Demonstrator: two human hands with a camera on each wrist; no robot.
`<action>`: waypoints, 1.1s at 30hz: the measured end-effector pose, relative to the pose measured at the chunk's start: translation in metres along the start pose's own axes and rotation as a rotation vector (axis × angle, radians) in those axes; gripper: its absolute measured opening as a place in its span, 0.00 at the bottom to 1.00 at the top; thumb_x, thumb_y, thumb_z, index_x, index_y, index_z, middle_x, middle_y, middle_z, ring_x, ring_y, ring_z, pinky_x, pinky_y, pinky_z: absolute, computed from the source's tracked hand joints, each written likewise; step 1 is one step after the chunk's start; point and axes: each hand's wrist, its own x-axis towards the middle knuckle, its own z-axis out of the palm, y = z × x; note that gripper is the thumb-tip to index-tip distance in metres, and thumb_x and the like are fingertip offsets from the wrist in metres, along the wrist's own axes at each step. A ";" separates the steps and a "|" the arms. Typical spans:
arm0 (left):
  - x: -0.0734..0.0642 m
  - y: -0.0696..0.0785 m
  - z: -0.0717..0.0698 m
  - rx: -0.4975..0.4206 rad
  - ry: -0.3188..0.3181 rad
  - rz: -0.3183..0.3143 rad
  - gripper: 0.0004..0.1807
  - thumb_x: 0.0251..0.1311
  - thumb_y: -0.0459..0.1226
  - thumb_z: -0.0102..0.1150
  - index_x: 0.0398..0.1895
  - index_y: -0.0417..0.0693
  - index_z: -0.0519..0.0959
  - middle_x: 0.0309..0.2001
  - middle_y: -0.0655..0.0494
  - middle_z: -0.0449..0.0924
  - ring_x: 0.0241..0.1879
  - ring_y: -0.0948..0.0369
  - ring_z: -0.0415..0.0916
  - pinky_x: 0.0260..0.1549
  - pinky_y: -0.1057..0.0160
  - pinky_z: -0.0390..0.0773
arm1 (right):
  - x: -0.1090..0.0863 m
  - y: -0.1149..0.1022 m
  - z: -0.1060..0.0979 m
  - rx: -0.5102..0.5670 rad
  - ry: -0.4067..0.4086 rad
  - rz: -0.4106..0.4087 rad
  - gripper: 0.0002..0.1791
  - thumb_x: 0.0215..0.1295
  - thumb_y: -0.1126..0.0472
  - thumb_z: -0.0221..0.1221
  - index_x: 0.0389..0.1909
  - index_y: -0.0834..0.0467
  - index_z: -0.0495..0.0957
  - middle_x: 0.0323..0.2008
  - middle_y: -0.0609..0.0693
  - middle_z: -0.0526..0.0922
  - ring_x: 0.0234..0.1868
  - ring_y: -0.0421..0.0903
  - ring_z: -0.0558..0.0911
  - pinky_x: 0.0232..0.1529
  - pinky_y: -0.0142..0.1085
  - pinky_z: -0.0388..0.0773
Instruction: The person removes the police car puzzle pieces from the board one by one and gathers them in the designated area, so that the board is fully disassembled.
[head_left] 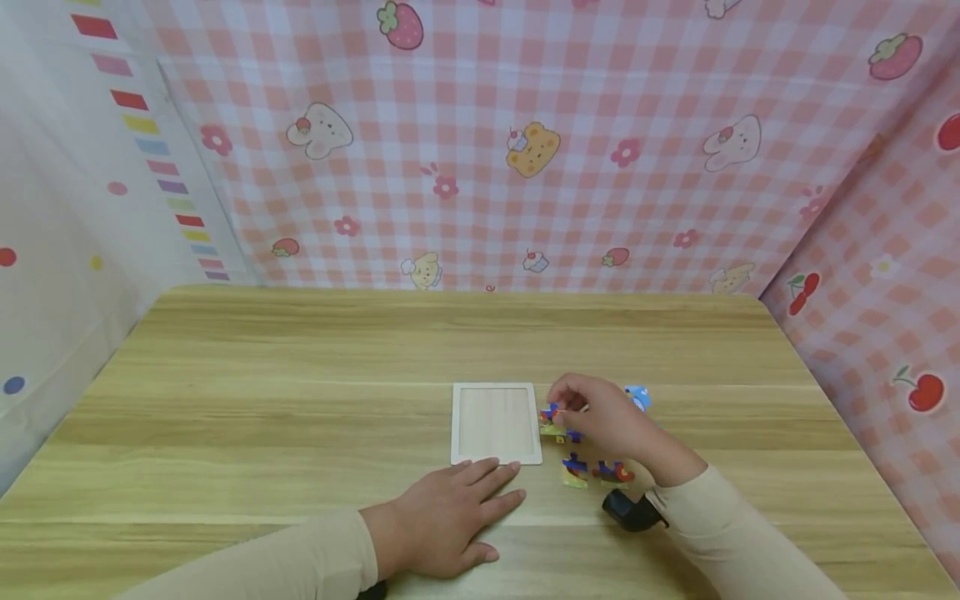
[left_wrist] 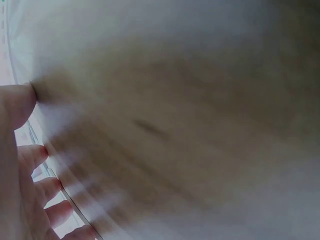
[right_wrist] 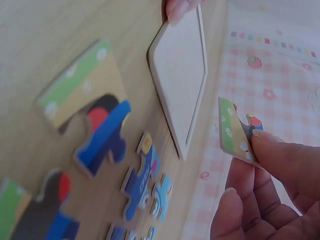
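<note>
My right hand (head_left: 607,412) pinches a jigsaw piece (right_wrist: 232,127) between thumb and fingers, just right of a square wooden puzzle tray (head_left: 455,425). The piece has a green strip with white flowers and is lifted off the table. No pieces lie inside the tray. My left hand (head_left: 450,521) lies palm down with spread fingers, its fingertips at the tray's near edge. Loose jigsaw pieces lie beside the tray: a green-edged piece (right_wrist: 80,85), another piece (head_left: 613,473), and a blue piece (head_left: 639,397) partly behind the right hand.
The wood-grain table (head_left: 262,400) reaches back to a pink checked cloth (head_left: 480,167). A black wrist mount (head_left: 630,510) sits under the right sleeve. Below the left hand, most of the left wrist view is a blur of tabletop.
</note>
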 end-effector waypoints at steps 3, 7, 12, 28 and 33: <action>0.000 0.000 0.000 0.010 0.008 0.000 0.34 0.69 0.59 0.39 0.72 0.55 0.62 0.73 0.52 0.58 0.69 0.54 0.60 0.62 0.58 0.67 | -0.003 0.004 -0.004 0.006 0.016 -0.012 0.04 0.63 0.70 0.59 0.38 0.61 0.77 0.32 0.48 0.78 0.36 0.44 0.75 0.37 0.36 0.74; 0.000 0.000 0.001 0.028 0.020 0.000 0.34 0.68 0.59 0.40 0.72 0.55 0.63 0.72 0.52 0.59 0.69 0.54 0.60 0.62 0.58 0.67 | -0.007 0.007 -0.010 0.013 0.030 -0.024 0.05 0.62 0.70 0.60 0.38 0.62 0.78 0.32 0.49 0.78 0.35 0.44 0.75 0.36 0.34 0.74; -0.001 0.000 0.001 0.030 0.018 0.001 0.34 0.68 0.59 0.40 0.72 0.55 0.62 0.72 0.52 0.59 0.69 0.54 0.60 0.63 0.59 0.66 | -0.012 0.011 -0.017 0.040 0.037 -0.007 0.05 0.62 0.70 0.61 0.38 0.63 0.78 0.32 0.50 0.78 0.34 0.44 0.75 0.34 0.32 0.74; -0.001 0.001 0.000 0.037 0.007 0.001 0.34 0.69 0.59 0.39 0.72 0.55 0.62 0.73 0.52 0.58 0.69 0.54 0.60 0.63 0.59 0.66 | -0.031 0.035 -0.038 0.012 0.029 0.036 0.06 0.61 0.72 0.61 0.38 0.65 0.77 0.30 0.50 0.77 0.32 0.43 0.73 0.29 0.30 0.72; -0.001 0.001 -0.001 0.036 0.005 0.001 0.34 0.68 0.59 0.40 0.72 0.55 0.62 0.72 0.52 0.58 0.69 0.54 0.60 0.63 0.59 0.66 | -0.038 0.043 -0.044 -0.012 0.012 0.056 0.06 0.61 0.71 0.61 0.38 0.66 0.78 0.31 0.49 0.77 0.33 0.44 0.73 0.30 0.30 0.72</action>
